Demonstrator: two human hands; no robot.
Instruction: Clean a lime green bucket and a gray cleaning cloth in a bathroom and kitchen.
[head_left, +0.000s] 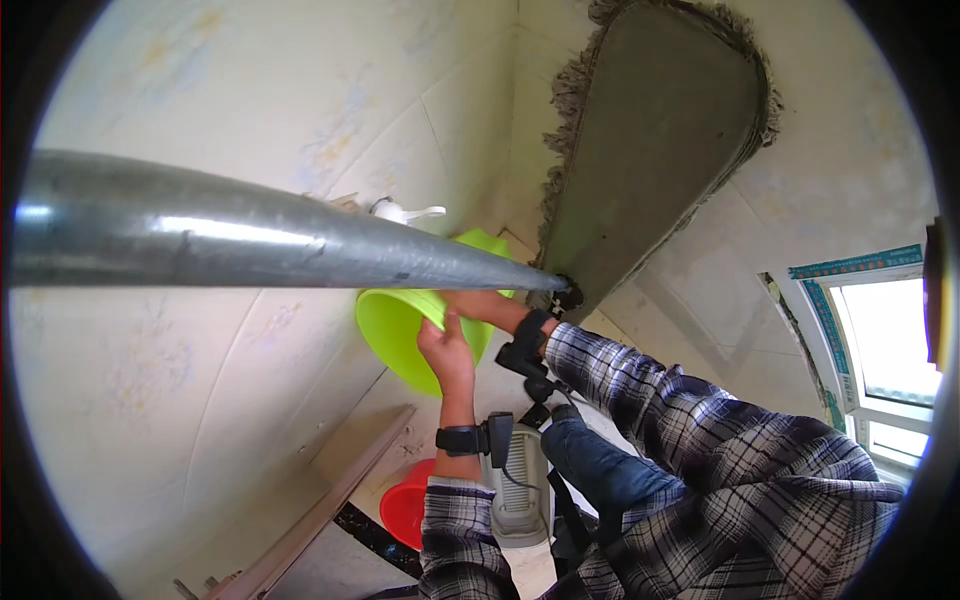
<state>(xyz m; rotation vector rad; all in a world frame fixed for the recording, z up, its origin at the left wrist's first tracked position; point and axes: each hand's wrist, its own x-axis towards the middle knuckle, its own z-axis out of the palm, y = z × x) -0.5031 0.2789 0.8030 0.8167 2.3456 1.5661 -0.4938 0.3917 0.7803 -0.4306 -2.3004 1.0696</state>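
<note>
A lime-green plastic basin (390, 330) is tilted on its side beneath a grey metal pipe, with its opening facing the lower left. My left hand (448, 351) grips its near rim, thumb and fingers around the edge. Just above, my right hand (480, 301) reaches to the basin beside the left one; the pipe and the basin hide its fingers, so its hold cannot be made out. Both wrists wear black straps with small devices. Behind the pipe, a white plastic lever fitting (405, 213) sits at the wall.
The thick pipe (247, 236) crosses from the left edge to the dark green slab (652, 135) with rough edges. Below are a squat toilet (517, 487), a red basin (405, 502) and a long board (330, 502). A window (892, 337) is at right.
</note>
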